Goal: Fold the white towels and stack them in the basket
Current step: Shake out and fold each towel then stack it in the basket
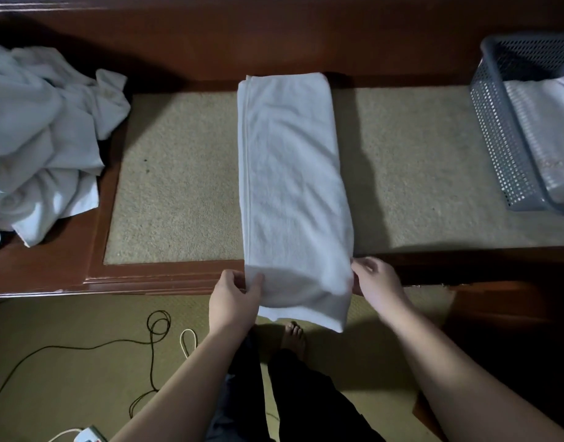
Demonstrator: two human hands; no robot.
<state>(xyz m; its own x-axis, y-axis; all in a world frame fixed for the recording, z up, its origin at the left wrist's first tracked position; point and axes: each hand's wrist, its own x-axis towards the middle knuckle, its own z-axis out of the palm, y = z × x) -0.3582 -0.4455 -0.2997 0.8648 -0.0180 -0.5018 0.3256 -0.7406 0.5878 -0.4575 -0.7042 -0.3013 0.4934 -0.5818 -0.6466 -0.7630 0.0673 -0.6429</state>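
Long folded white towel [293,173] runs twelve to six; left hand [233,298] and right hand [376,285] pinch its overhanging near corners.

towel [293,173] – long folded strip, near end overhanging | basket [497,148] – holds folded towel

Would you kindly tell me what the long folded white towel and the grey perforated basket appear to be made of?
The long folded white towel looks like soft cotton terry: matte, nubby surface, soft creases and a stitched hem. The grey perforated basket appears to be moulded plastic: smooth rim, walls with regular small holes.
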